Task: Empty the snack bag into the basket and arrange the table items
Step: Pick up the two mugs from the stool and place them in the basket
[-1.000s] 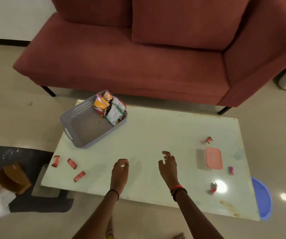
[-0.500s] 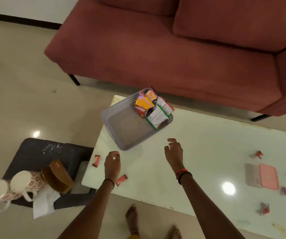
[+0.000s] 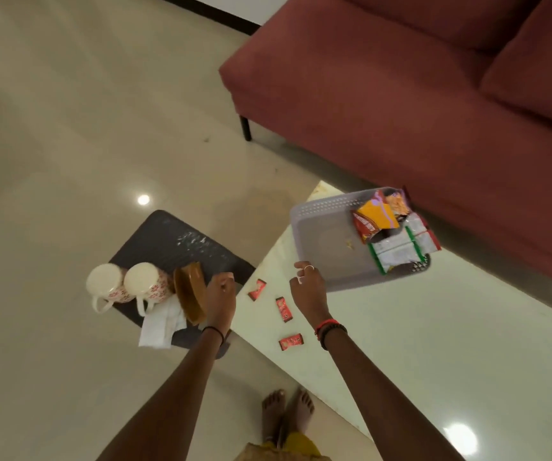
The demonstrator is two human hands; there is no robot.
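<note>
Left hand (image 3: 220,299): loosely curled, empty, above the stool's (image 3: 168,247) edge beside the brown plate (image 3: 188,296).
Right hand (image 3: 307,289): fingers spread, empty, at the basket's (image 3: 327,242) near rim.
Basket: on the table's (image 3: 401,344) far corner, snack packets (image 3: 391,229) heaped at its right end.
Candies (image 3: 283,309): three red wrappers on the table between the hands.
Stool: two mugs (image 3: 126,287), plate, white cloth (image 3: 159,327).

Glossy pale table (image 3: 401,327) (reflecting a lamp), perforated grey plastic basket (image 3: 317,227); shiny foil snack packets (image 3: 397,251), matt cloth sofa (image 3: 384,111)
</note>
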